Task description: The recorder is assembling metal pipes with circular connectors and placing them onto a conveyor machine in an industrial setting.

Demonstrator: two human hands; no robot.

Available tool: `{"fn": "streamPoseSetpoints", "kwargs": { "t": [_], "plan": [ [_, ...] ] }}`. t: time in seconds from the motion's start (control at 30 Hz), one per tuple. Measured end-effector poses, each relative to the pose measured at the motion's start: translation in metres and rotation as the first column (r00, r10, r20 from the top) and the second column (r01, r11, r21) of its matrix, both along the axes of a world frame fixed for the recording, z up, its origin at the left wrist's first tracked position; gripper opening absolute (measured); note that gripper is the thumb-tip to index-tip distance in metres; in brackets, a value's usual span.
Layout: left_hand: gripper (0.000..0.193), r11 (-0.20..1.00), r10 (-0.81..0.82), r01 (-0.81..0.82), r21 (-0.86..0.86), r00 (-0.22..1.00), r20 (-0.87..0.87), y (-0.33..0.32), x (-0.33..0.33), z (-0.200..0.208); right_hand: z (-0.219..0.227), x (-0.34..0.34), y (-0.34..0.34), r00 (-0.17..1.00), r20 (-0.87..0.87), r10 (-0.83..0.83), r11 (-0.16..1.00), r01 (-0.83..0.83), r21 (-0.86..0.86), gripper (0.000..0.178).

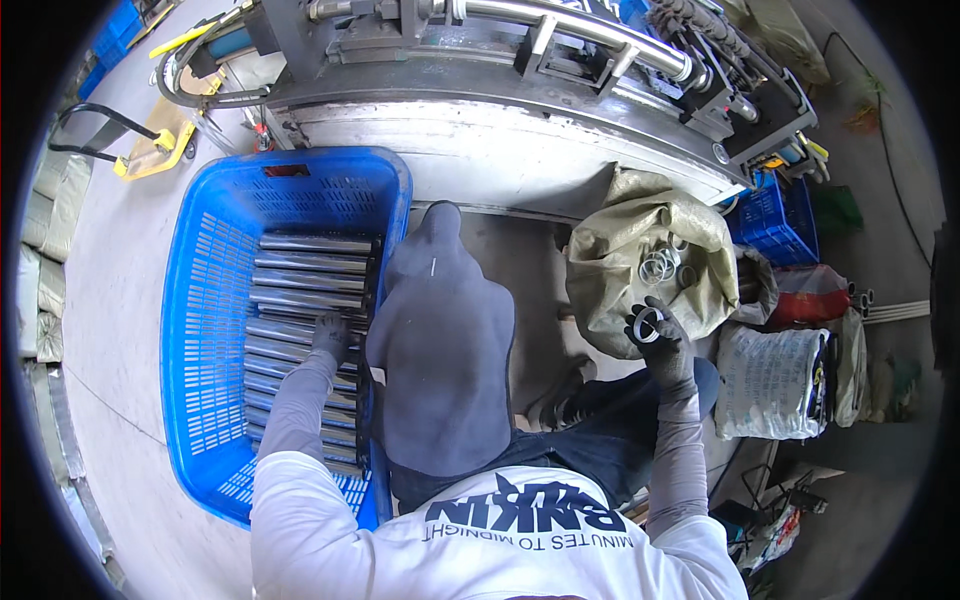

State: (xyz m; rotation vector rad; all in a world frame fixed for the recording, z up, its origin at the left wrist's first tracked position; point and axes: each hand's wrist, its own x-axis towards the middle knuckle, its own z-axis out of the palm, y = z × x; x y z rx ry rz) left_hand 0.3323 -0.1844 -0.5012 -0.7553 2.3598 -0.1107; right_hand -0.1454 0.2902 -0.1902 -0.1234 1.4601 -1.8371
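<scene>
My left hand (330, 337), in a grey glove, reaches into a blue plastic basket (205, 225). Its fingers curl over one of the shiny metal tubes (310, 302), several of which lie side by side in there; the fingertips are partly hidden. My right hand (668, 350), gloved with dark fingertips, is closed on a pale metal ring (647, 325). It hovers at the near edge of a beige woven sack (610, 240). Inside that sack lie several loose rings (660, 265). Between my arms a grey cloth-covered shape (440, 370) stands beside the basket.
A long machine (480, 70) with metal rods runs across the far side. To the right are a blue crate (775, 220), a red bag (805, 295) and a white packed sack (770, 380). A yellow trolley (155, 155) stands at far left.
</scene>
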Motion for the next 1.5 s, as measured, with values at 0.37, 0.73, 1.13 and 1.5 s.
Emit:
{"fn": "streamPoseSetpoints", "kwargs": {
  "t": [0.37, 0.73, 1.13, 1.5],
  "plan": [
    [0.041, 0.998, 0.031, -0.031, 0.057, 0.999, -0.014, 0.011, -0.034, 0.047, 0.003, 0.012, -0.012, 0.999, 0.04, 0.01, 0.999, -0.008, -0.046, 0.072],
    [0.067, 0.999, -0.04, 0.029, -0.027, 0.68, -0.732, -0.038, -0.029, 0.189, 0.003, 0.016, -0.021, 0.965, -0.257, 0.047, 0.995, -0.068, -0.076, 0.049],
    [0.061, 0.899, -0.254, 0.432, -0.071, 0.384, -0.888, 0.154, -0.22, 0.458, 0.029, 0.021, -0.067, 0.951, 0.297, 0.087, 0.869, 0.073, -0.489, 0.06],
    [0.059, 0.861, -0.324, 0.508, -0.03, 0.503, -0.801, 0.214, -0.289, 0.42, 0.033, 0.045, -0.071, 0.749, -0.662, -0.011, 0.999, -0.013, -0.032, 0.05]
  ]
}}
